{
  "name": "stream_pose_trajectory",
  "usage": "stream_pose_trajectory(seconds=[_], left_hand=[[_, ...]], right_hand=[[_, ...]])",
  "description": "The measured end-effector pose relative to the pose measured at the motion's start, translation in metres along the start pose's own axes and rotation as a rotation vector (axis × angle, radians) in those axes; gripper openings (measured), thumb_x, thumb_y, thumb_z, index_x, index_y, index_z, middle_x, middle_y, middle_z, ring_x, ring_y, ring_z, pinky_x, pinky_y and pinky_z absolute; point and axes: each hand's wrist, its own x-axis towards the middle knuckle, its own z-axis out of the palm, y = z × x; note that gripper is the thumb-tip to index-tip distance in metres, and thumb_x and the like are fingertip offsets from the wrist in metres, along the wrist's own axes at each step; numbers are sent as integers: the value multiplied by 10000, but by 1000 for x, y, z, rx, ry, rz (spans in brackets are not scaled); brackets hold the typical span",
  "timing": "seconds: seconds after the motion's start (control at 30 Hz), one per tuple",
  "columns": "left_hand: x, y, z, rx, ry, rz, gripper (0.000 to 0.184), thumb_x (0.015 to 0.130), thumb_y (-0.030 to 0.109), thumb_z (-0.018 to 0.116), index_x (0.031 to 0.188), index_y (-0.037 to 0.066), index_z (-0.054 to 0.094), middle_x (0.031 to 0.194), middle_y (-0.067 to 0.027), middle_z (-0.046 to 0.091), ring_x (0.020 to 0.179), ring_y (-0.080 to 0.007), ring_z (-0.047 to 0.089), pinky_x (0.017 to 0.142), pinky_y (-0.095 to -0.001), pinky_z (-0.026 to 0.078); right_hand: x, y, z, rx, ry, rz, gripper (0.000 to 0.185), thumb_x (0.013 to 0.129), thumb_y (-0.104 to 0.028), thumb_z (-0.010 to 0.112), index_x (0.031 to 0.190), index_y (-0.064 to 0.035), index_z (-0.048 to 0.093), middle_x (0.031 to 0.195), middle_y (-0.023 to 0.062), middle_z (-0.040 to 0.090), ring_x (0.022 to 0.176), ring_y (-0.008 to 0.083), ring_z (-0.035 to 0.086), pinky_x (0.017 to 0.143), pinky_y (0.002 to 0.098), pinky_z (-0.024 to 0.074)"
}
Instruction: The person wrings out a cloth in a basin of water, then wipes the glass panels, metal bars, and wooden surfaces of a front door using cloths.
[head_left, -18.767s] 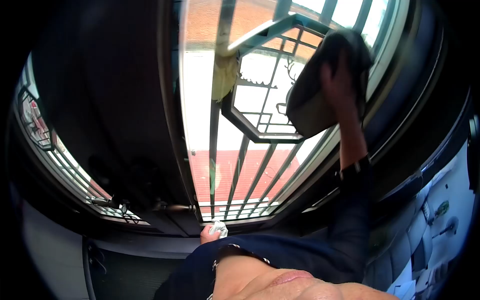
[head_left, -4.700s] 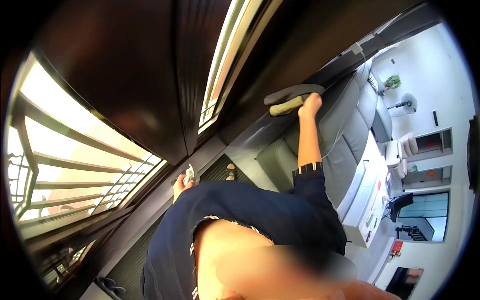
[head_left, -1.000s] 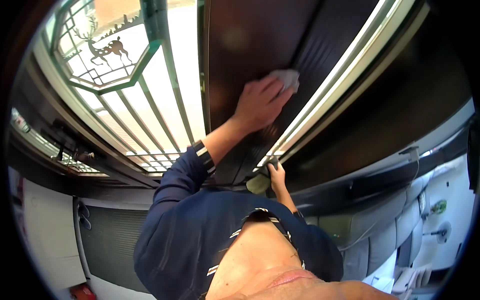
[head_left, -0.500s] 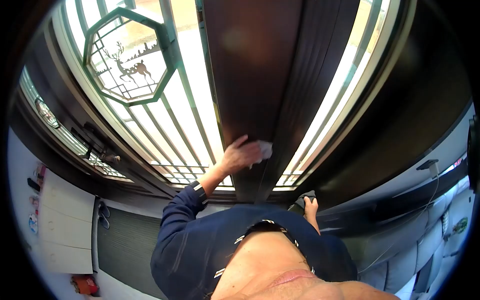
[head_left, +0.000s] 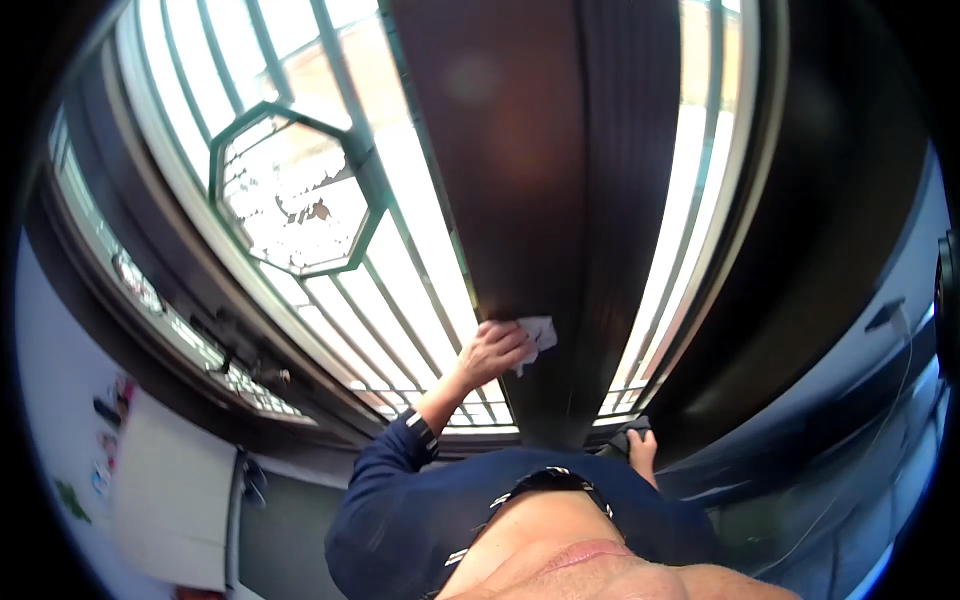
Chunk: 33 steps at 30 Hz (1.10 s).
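Left hand (head_left: 492, 350), nearer dark panel (head_left: 540, 230), fingers closed on white cloth (head_left: 541, 335) jutting rightward; right hand (head_left: 643, 456), lower right, grips dark pad (head_left: 634, 427).

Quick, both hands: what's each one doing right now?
Left hand: closed on a white cloth, at the dark panel.
Right hand: closed on a dark item, too small here to identify.

Left hand (head_left: 495, 350) raised, right hand (head_left: 643, 454) lower

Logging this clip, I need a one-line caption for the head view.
Left hand holds white cloth at a dark panel beside a barred window; right hand holds a dark item.
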Motion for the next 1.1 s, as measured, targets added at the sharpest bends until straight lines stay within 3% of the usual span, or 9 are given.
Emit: stream_pose_trajectory(seconds=[0.17,0.27,0.4,0.5,0.63,0.8,0.87,0.97,1.1], left_hand=[[24,-86,-54,79,99,-119,290,694,10,647,973,80,611,1007,-64,564,951,-227,552,824,-372,429],[121,-132,-141,652,304,-233,377,738,49,634,1106,107,574,1013,-68,571,989,-262,539,877,-448,372],[231,-186,-206,521,714,-70,410,716,49,634,1115,101,557,1163,-102,579,1109,-315,521,940,-417,359],[236,-185,-199,536,709,-161,479,666,21,531,1143,58,529,1166,-160,566,1130,-343,520,978,-454,366],[160,-143,-154,511,435,-296,573,636,82,625,1188,80,473,1245,-179,480,1147,-369,465,959,-491,369],[-14,-81,-46,281,-144,-251,399,774,75,582,1156,69,468,1223,-132,476,1100,-274,500,869,-368,448],[-39,-48,-58,210,-126,-150,222,798,168,609,1008,138,540,1103,-34,548,1116,-187,492,909,-371,429],[-36,-63,-88,318,-142,-151,155,822,154,614,955,135,537,967,-63,571,916,-149,555,789,-329,458],[50,-145,-188,649,256,-307,212,777,99,616,979,99,552,965,-92,597,894,-235,586,797,-376,462]], right_hand=[[-4,-5,-14,107,154,152,176,766,-113,621,889,-10,550,819,42,563,737,134,523,678,294,440],[7,17,-12,226,208,167,176,787,-72,600,948,-8,569,863,55,588,753,145,565,692,294,466],[6,15,2,252,167,167,202,792,-54,597,982,5,559,879,63,588,753,157,580,680,292,480],[-6,2,14,254,140,163,203,799,-55,591,988,13,556,882,67,587,760,157,580,681,292,480],[-13,13,9,158,87,137,243,803,-64,586,1025,31,557,911,81,594,785,174,582,713,307,480],[-9,21,-6,72,132,201,234,792,-72,595,1000,30,561,920,85,592,792,177,583,713,311,482],[-6,19,-10,31,145,212,221,789,-71,595,983,29,561,920,88,591,791,176,583,704,312,484],[1,8,-11,18,101,149,199,786,-73,600,952,29,556,894,91,594,760,178,586,676,313,486],[8,-13,-4,-48,42,122,200,786,-80,610,942,33,557,879,92,597,741,174,583,669,314,486]])
